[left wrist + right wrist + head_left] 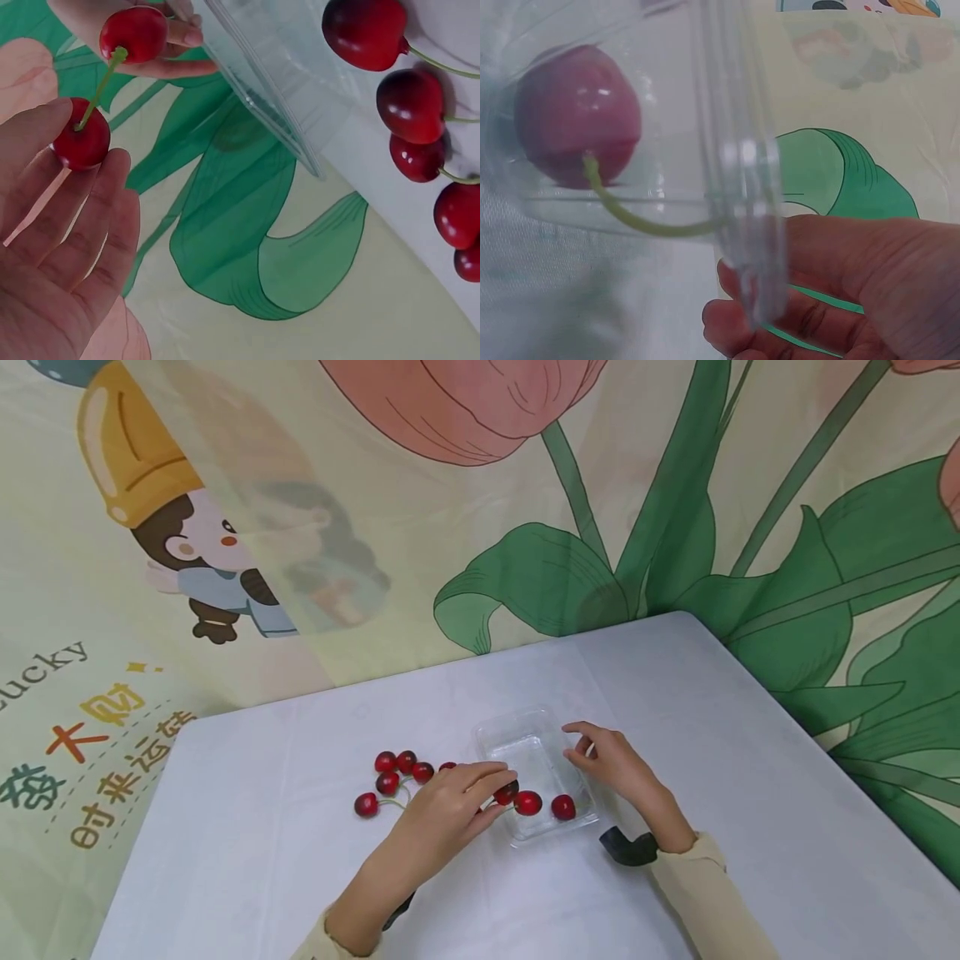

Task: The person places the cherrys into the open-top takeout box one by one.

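My left hand (450, 802) pinches a dark red cherry (81, 135) between thumb and fingertips, over the left side of a clear plastic box (517, 722). A green stem runs from it to a second red cherry (135, 35), which hangs just past the fingertips. Another cherry (563, 807) lies in the near right part of the box; its curved stem (645, 225) shows through the wall. My right hand (615, 764) is at the box's right rim, its fingers loosely bent and their tips right at the edge.
To the left of the box, several cherries (386, 762) with green stems lie on the white tablecloth (247, 852); my left hand partly covers one. Behind the table hangs a printed cloth (360, 568) with tulips and a cartoon figure. A black strap piece (628, 847) is at my right wrist.
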Demonstrator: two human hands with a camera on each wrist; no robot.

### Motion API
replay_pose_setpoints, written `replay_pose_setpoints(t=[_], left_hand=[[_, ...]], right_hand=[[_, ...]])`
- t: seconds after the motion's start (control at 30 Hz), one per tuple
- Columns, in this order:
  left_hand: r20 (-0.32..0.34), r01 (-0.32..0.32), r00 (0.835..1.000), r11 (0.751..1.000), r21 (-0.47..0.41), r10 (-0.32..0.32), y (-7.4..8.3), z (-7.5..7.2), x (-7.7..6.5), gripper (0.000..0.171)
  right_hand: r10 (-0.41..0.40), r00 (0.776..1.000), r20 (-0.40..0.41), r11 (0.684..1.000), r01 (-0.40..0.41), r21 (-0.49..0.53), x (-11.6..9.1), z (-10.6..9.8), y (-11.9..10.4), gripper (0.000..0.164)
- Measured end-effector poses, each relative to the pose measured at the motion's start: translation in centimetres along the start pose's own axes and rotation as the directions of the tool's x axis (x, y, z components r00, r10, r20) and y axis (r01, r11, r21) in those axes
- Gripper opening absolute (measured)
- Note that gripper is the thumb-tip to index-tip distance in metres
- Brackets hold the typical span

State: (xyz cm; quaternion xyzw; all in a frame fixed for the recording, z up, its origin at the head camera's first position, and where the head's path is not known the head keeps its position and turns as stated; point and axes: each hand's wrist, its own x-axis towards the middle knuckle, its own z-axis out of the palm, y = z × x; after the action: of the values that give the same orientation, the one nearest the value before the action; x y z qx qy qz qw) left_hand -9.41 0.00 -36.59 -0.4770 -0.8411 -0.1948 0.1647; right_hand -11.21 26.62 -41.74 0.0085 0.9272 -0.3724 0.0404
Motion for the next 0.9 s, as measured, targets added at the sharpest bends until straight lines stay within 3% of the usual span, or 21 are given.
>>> replay_pose_setpoints(t=[0.3,0.57,0.9], left_hand=[[0.079,0.011,0.997,1.000,-0.026,-0.009,0.3,0.9,0.9,0.042],[0.159,0.028,0.987,0.999,-0.046,-0.021,0.2,1.9,1.4,0.041],[0.246,0.004,0.969,0.998,-0.055,0.010,-0.2,3.3,1.4,0.038]], right_hand=[[-0.004,1.000,0.015,1.000,0.004,0.000,0.1,-0.1,-0.2,0.041],[-0.004,1.000,0.009,1.000,0.004,0.004,-0.1,-0.1,-0.2,0.040],[-0.004,1.000,0.016,1.000,0.003,0.007,-0.1,0.0,-0.1,0.041]])
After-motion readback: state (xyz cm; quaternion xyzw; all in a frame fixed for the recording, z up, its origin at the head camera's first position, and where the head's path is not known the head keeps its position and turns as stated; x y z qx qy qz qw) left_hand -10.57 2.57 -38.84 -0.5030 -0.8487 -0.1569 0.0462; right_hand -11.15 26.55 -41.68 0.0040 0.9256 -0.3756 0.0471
